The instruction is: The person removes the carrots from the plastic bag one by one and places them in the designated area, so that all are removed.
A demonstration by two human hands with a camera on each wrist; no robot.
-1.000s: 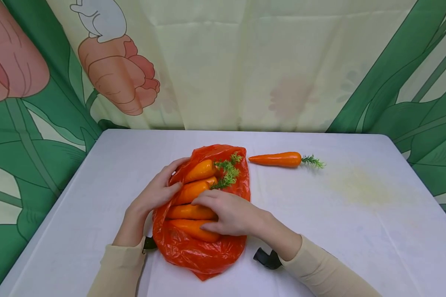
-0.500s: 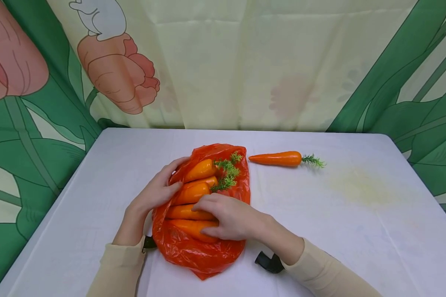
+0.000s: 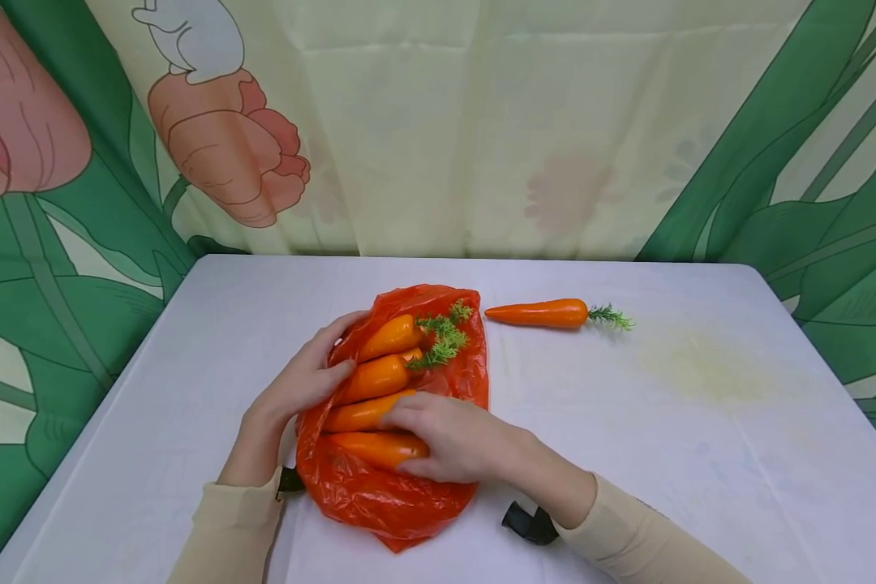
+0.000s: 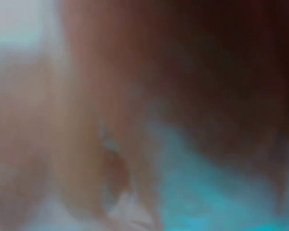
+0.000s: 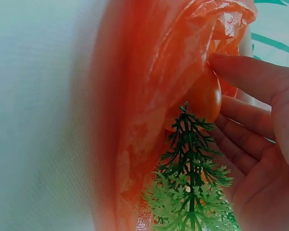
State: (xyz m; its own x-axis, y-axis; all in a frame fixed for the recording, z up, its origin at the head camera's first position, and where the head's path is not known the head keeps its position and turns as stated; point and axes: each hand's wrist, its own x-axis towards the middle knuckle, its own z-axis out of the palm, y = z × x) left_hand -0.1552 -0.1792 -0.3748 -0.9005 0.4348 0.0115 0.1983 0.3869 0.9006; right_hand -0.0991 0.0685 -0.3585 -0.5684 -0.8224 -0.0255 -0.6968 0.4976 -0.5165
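Note:
A red plastic bag (image 3: 380, 523) lies with its mouth spread, and several toy carrots (image 3: 372, 380) with green tops (image 3: 445, 345) show inside it. At the bag's left edge my left hand (image 3: 302, 369) grips the plastic, thumb on the near side of the fingers. Over the nearest carrots my right hand (image 3: 453, 438) curls round the thick end of the front carrot (image 3: 375, 448). The right wrist view shows thumb and fingers about that carrot's orange end (image 5: 209, 98), its leafy top (image 5: 190, 163) hanging beside the palm. The left wrist view is too blurred to read.
One loose carrot (image 3: 540, 313) lies right of the bag, leaves pointing right. A white cloth (image 3: 664, 454) covers the table, with a faint yellowish stain on its right side. A printed curtain (image 3: 438, 146) hangs behind the table. A black wrist device (image 3: 529, 523) sits under the right wrist.
My right hand has shifted slightly towards me and closed further round the front carrot's thick end, uncovering more of the carrots behind. My left hand has stayed on the bag.

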